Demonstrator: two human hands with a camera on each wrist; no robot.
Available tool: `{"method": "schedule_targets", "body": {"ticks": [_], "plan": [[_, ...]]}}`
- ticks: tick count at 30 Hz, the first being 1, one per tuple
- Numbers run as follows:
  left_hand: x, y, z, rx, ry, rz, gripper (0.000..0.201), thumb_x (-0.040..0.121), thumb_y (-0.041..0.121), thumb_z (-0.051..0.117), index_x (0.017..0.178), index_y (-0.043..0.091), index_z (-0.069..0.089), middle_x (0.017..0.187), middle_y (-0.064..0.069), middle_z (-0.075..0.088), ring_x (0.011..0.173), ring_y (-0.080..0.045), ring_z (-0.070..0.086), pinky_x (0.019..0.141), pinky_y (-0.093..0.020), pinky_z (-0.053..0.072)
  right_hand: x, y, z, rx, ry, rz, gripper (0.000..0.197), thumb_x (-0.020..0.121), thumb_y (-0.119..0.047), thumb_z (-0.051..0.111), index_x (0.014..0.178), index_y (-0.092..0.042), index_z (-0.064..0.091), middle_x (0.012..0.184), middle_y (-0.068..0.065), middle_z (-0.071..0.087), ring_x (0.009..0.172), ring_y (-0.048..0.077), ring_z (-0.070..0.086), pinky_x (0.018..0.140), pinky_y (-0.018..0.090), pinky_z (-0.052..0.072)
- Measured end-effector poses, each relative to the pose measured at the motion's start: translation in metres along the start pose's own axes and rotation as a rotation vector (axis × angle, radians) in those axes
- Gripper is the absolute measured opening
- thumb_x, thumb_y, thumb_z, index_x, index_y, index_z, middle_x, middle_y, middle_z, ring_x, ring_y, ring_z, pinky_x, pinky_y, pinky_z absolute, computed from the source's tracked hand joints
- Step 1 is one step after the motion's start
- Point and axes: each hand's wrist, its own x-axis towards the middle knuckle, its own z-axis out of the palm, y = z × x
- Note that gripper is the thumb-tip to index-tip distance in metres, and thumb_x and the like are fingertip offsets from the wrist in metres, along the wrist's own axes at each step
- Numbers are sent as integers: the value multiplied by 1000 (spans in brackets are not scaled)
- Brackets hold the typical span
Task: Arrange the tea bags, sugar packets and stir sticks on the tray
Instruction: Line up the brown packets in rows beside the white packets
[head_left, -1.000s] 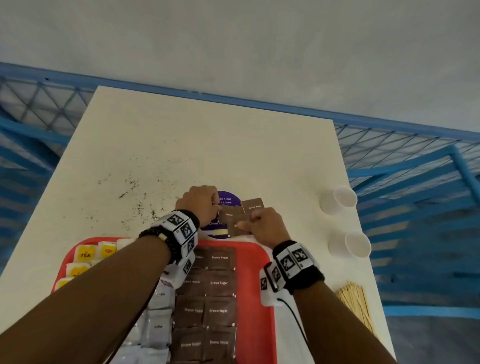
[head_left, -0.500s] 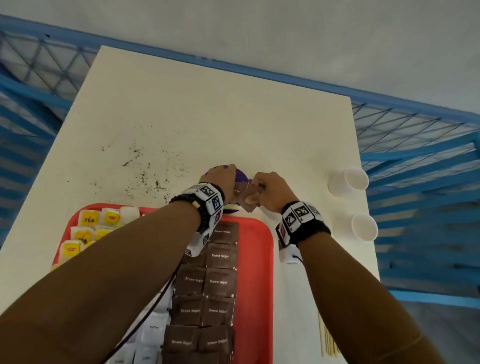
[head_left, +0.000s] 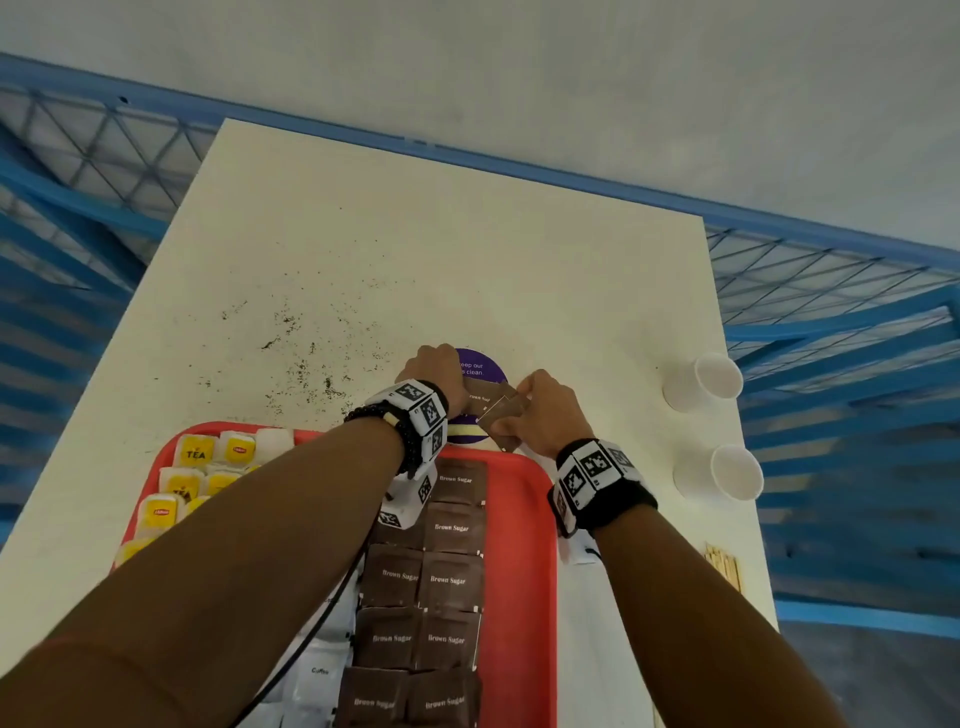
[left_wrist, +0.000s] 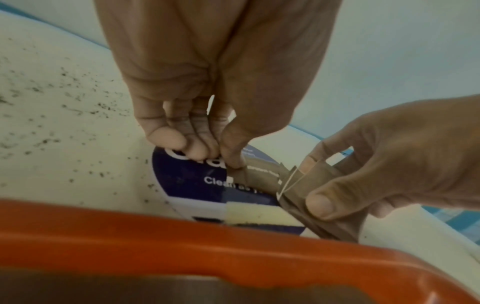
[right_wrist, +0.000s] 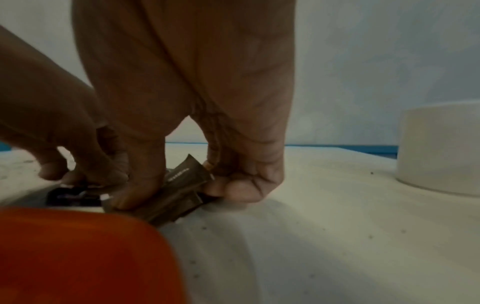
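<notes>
Just past the far rim of the red tray (head_left: 530, 571), both hands work over a purple sticker (head_left: 480, 364). My left hand (head_left: 436, 374) (left_wrist: 221, 158) pinches the corner of one brown sugar packet (left_wrist: 259, 176) lying on the sticker. Thumb and fingers of my right hand (head_left: 545, 410) (right_wrist: 179, 191) grip a small tilted stack of brown sugar packets (head_left: 506, 415) (right_wrist: 182, 174) whose lower edge rests on the table. On the tray lie yellow tea bags (head_left: 195, 452) at the left, white packets (head_left: 317, 670) and two columns of brown sugar packets (head_left: 447, 579).
Two white paper cups (head_left: 706, 382) (head_left: 727, 473) stand near the table's right edge. Wooden stir sticks (head_left: 724, 566) lie near that edge, closer to me. Dark crumbs (head_left: 296, 358) speckle the table left of the hands. A blue railing (head_left: 831, 322) surrounds the table.
The brown packets that lay spread on the sticker have been gathered. My right hand now holds some as a tilted stack, and my left hand pinches one on the sticker.
</notes>
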Motion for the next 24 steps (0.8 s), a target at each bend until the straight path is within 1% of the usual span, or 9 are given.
{"method": "schedule_targets", "body": {"ticks": [4,7,8,10,13,15,17,20,24], "plan": [[2,-5,-3,-36,-55,29,16,90,17,62,93,2,57,107,-22,65,94,-39,65,71,-37,52,0,-6,-1,-135,-16,13,40,64,-36,82,88,-13,61,100,11,65,87,26,63,60,29,46],[6,-12,-6,-67,-42,58,27,92,21,59,72,5,50,93,-21,65,90,-38,67,65,-35,50,-4,-8,0,-96,-19,4,35,68,-29,79,91,-12,59,95,7,63,78,19,59,54,24,42],[7,-13,-7,-76,-26,81,27,93,23,60,73,6,51,93,-19,65,90,-37,66,67,-37,51,-6,-8,1,-57,-20,2,35,72,-23,78,96,-11,56,94,4,61,76,15,56,53,23,39],[6,-13,-10,-80,-4,145,22,91,31,66,95,12,57,102,-10,61,95,-31,62,79,-41,53,-11,-6,1,37,-4,3,37,74,-14,76,102,-13,51,94,0,57,73,10,52,53,21,38],[2,-5,-6,43,-29,247,49,82,37,77,120,16,53,115,-6,52,105,-29,56,89,-44,50,-13,2,-1,156,55,23,37,76,-6,75,102,-10,48,94,2,59,70,8,54,51,17,38],[1,3,0,99,-27,264,50,82,32,77,120,11,51,118,-10,54,109,-32,56,89,-45,51,-14,11,-4,217,104,49,36,77,-5,74,102,-9,47,97,7,64,72,17,62,52,19,45],[2,10,2,116,-57,226,48,85,28,73,120,6,51,121,-13,57,111,-34,58,90,-45,52,-17,19,-9,232,137,67,36,78,-6,74,102,-10,47,99,7,64,78,22,64,54,19,46],[6,15,-2,68,-116,131,48,85,28,75,119,1,55,120,-16,63,109,-36,62,89,-43,54,-23,30,-14,295,160,98,33,78,-9,77,101,-12,52,91,-2,61,79,15,60,55,15,40],[6,10,-3,36,-72,67,34,89,25,72,110,0,62,116,-19,65,102,-36,65,82,-40,55,-27,37,-17,448,159,137,15,78,-15,79,88,-13,68,83,0,67,77,16,62,64,24,46]]}}
